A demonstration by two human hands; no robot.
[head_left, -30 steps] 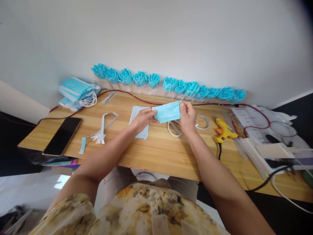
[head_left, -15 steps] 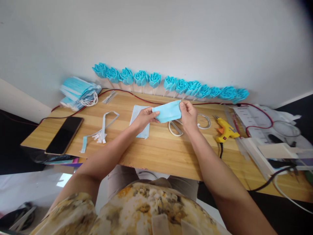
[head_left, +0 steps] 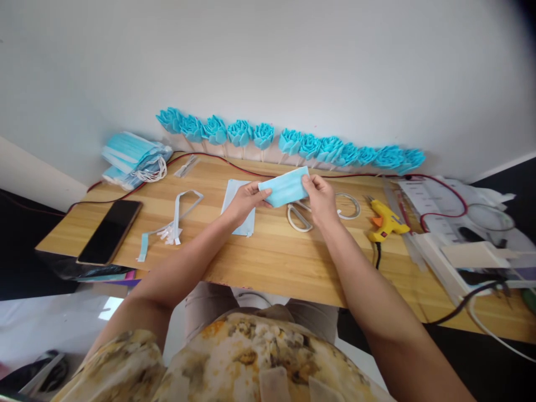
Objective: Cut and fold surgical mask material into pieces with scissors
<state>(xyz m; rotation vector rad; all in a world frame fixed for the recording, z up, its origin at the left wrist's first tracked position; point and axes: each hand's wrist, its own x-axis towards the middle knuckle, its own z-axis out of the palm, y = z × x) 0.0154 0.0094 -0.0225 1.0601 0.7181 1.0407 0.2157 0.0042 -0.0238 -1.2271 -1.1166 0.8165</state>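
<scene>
The thin, rectangular sheet of light-blue fabric-like material [head_left: 285, 187] slopes more steeply than a second ago, its right end raised, and faint streaks show more clearly across its face. The bare right hand [head_left: 321, 196] now pinches lower on the right edge, leaving the upper corner exposed above its fingertips, while the bare left hand's [head_left: 246, 202] thumb reaches farther over the left end.

There are twelve blue flowers [head_left: 240, 133], two hands [head_left: 321, 196], one phone [head_left: 109, 231] and one yellow glue gun [head_left: 388, 219].
</scene>
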